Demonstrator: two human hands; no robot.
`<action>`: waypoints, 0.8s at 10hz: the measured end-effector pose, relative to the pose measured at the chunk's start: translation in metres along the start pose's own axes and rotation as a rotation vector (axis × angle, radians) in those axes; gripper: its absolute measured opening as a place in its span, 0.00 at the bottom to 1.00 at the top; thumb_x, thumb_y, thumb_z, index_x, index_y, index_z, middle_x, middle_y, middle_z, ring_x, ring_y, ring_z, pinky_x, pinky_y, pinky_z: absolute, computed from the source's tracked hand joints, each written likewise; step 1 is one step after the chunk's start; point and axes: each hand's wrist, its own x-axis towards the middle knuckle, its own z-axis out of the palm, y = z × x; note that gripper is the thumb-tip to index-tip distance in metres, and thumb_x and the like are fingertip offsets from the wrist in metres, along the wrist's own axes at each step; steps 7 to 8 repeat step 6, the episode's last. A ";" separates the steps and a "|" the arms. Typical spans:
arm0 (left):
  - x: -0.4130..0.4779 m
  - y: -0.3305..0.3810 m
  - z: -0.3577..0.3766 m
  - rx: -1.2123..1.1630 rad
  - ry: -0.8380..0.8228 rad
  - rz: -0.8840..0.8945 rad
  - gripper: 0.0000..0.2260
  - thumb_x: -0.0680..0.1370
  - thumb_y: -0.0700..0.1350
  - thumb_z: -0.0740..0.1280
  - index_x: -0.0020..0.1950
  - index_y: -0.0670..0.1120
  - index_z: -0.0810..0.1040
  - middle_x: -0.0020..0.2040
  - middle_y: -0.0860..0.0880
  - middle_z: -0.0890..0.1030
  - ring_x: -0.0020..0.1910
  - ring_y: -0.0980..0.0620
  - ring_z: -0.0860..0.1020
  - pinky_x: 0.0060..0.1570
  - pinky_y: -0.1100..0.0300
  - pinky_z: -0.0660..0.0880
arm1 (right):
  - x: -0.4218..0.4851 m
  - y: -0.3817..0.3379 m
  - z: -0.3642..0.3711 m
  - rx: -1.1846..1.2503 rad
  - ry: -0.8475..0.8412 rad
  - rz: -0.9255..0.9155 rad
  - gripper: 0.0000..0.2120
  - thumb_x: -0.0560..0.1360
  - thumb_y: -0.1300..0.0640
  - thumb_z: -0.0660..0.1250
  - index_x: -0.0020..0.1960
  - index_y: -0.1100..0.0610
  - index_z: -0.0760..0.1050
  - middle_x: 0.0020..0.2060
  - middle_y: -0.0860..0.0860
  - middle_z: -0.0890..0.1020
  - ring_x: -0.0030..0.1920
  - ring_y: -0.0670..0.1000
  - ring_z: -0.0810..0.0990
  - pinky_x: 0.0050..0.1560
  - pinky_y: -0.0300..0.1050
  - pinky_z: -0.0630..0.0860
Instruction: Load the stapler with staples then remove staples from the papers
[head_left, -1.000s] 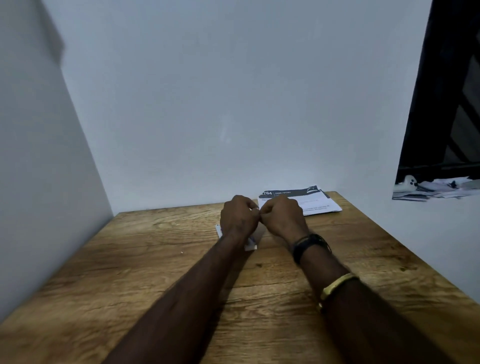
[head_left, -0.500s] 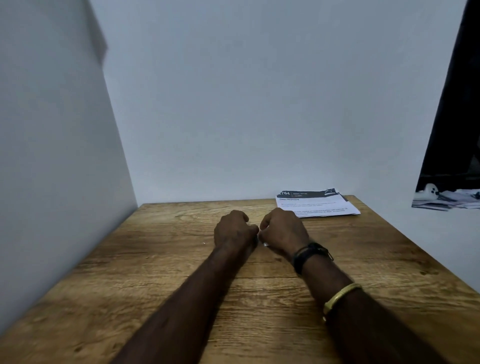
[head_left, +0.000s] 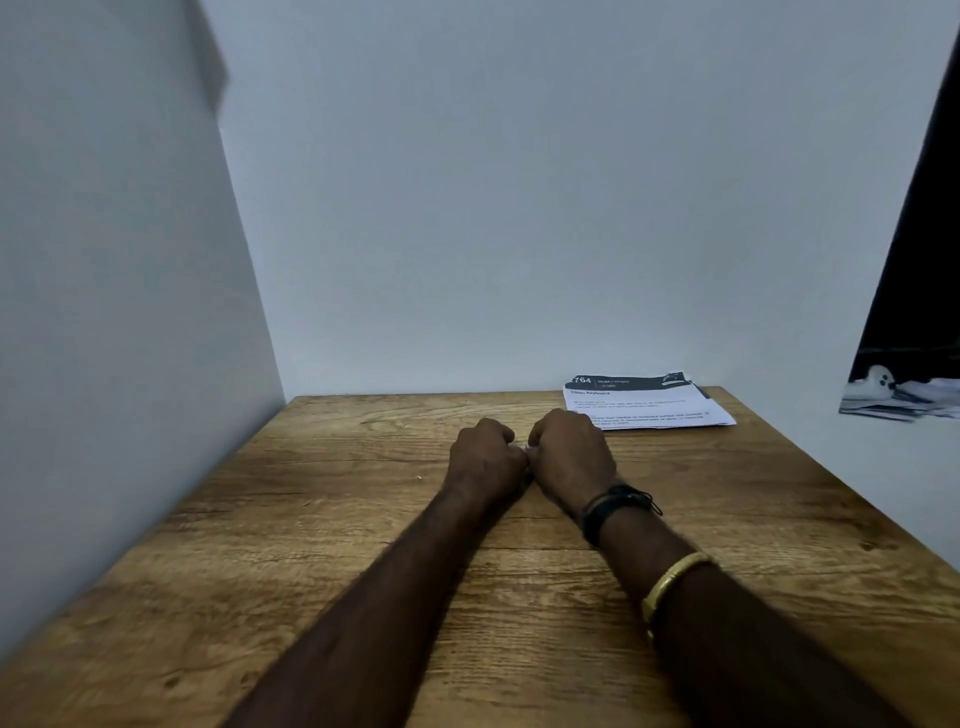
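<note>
Bare wooden table (head_left: 311, 519) is seen; printed papers (head_left: 644, 405) lie at one o'clock. Left hand (head_left: 483, 457) and right hand (head_left: 569, 454) are clenched together, contents hidden. No stapler is visible, so progress cannot be judged.

I'm seeing a brown wooden table (head_left: 311, 519) with darker streaky grain across the lower frame. Pale grey-white walls (head_left: 519, 182) fill the top. Right of centre, white papers (head_left: 649, 408) carry a black header band and small dark print. On my right wrist, a black band (head_left: 602, 512), then a gold bangle (head_left: 670, 582).
</note>
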 end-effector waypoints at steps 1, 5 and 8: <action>0.000 -0.001 0.000 0.016 -0.018 0.006 0.18 0.77 0.46 0.67 0.65 0.44 0.80 0.64 0.43 0.82 0.64 0.46 0.79 0.64 0.56 0.76 | -0.002 0.000 -0.001 -0.008 0.004 -0.007 0.09 0.75 0.56 0.70 0.54 0.53 0.84 0.53 0.54 0.84 0.56 0.57 0.82 0.51 0.46 0.79; 0.005 -0.001 -0.020 0.436 0.165 0.375 0.26 0.85 0.49 0.52 0.82 0.40 0.54 0.83 0.39 0.52 0.83 0.42 0.50 0.81 0.48 0.49 | -0.004 -0.002 -0.007 -0.088 0.330 -0.284 0.21 0.81 0.53 0.61 0.73 0.55 0.73 0.73 0.59 0.72 0.72 0.60 0.70 0.69 0.54 0.68; 0.005 -0.003 -0.024 0.530 0.264 0.471 0.29 0.85 0.51 0.48 0.82 0.40 0.44 0.83 0.40 0.41 0.82 0.43 0.37 0.81 0.45 0.42 | 0.000 -0.004 -0.002 -0.139 0.421 -0.352 0.29 0.82 0.52 0.61 0.81 0.58 0.60 0.81 0.62 0.58 0.81 0.61 0.58 0.77 0.59 0.60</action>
